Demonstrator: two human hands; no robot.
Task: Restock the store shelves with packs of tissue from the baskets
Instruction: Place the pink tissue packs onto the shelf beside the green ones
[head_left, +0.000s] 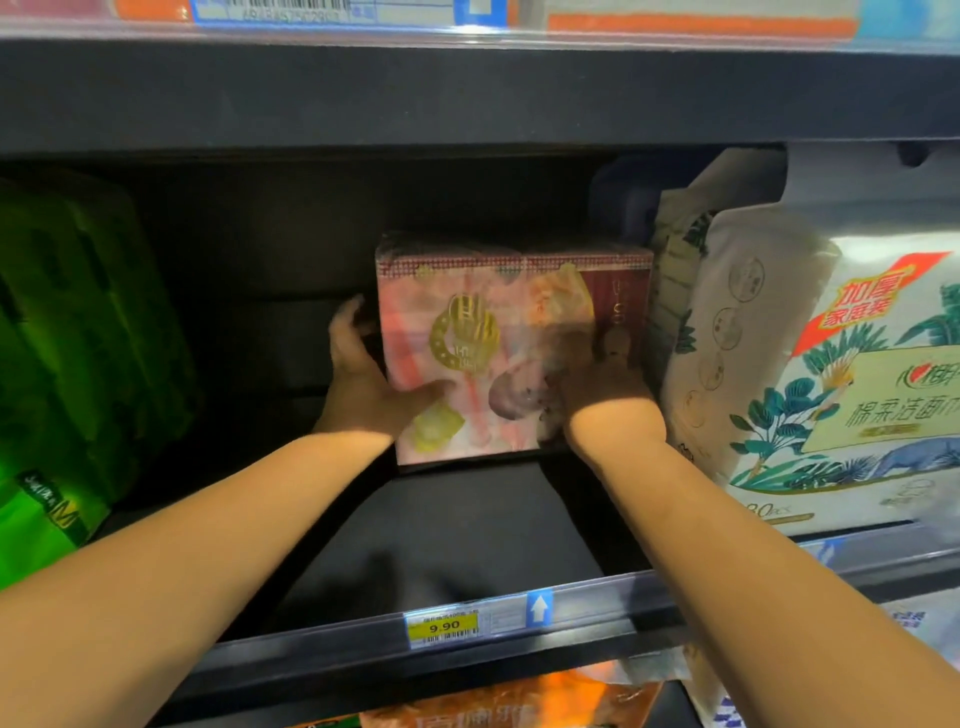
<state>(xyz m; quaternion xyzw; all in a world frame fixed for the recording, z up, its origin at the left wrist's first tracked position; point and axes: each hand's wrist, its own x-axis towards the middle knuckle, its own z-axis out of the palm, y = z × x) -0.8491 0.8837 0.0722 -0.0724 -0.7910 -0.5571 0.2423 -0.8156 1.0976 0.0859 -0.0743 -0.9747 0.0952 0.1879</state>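
The black shelf (457, 525) is stretching right across the view. Green packs (78, 332) are filling its left end, and a big white leaf-printed pack (831, 364) is crowding the right. Between them the pink tissue pack (493, 322) is sitting upright toward the far part of the board, just beside the white packs. The left hand (363, 379) is gripping its left edge, thumb across the front. The right hand (608, 395) is clasping the right corner, thumb up, fingers hidden. A yellow price label (441, 627) is showing on the near lip.

Left hand (363, 384) and right hand (602, 402) around pink tissue pack (498, 322) on black shelf (467, 530)
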